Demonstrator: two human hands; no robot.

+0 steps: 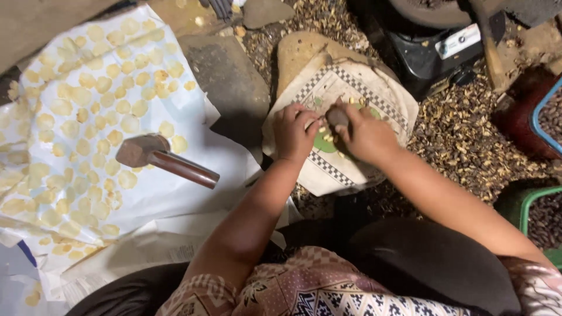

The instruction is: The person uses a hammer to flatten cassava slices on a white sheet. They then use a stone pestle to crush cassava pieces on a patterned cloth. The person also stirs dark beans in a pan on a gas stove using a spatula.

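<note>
At the left, a white sheet (175, 193) lies spread on the floor, covered over most of its width with flat, pale yellow discs (88, 105). Near the sheet's right edge rests a mallet (158, 157) with a brown head and a dark red-brown handle, touched by no hand. Just right of the sheet's upper corner sits a flat grey stone (231, 82). Farther right, a stone slab (298, 50) carries a cloth (374, 96) with a checkered border, and both hands work over its middle. The left hand (294, 133) has its fingers curled down onto the cloth beside small yellow bits (325, 136). The right hand (366, 137) has its fingers closed around a small dark stone (338, 117), held just above those bits. Brown husks (462, 140) litter the floor to the right, up to a green basket (530, 210) at the right edge.
</note>
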